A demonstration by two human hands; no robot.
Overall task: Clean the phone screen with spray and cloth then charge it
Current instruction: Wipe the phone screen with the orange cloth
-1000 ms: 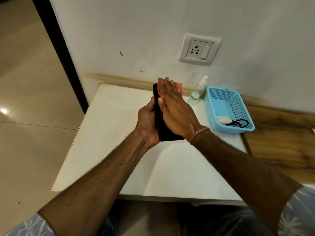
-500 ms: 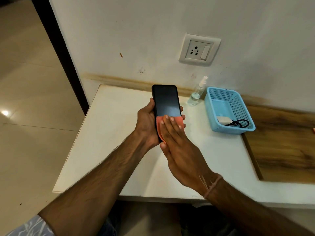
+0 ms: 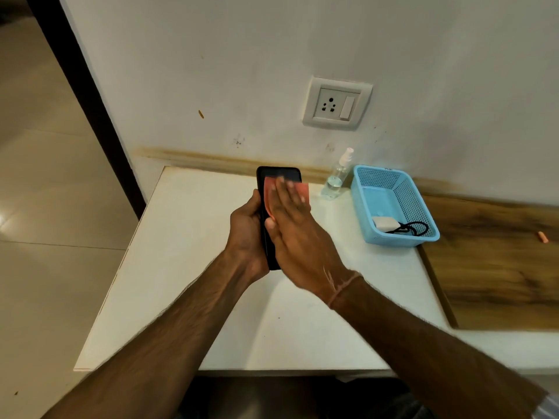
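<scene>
1. Two hands up over the white table (image 3: 181,267), with the black phone (image 3: 278,173) held between them, off the tabletop.
2. Gripping it from the left side with the left hand (image 3: 246,234), thumb along the edge, other fingers hidden behind. Screen tilted up toward the camera.
3. Pressing a pinkish-orange cloth (image 3: 301,190) onto the upper screen with the right hand (image 3: 298,237), palm flat, fingers straight and together. Only a dark strip of glass showing above the cloth.
4. Bit of motion blur on that right hand, fwiw.
5. Over by the wall: clear spray bottle (image 3: 335,176) standing upright, just left of a blue basket (image 3: 402,237), well apart from both hands.
6. Sitting in the basket's near end: white charger block (image 3: 384,223) plus a coiled black cable (image 3: 414,228).
7. Up on the wall above the bottle: wall socket (image 3: 337,104) with a switch.
8. Off to the right: wood-grain surface (image 3: 499,261).
</scene>
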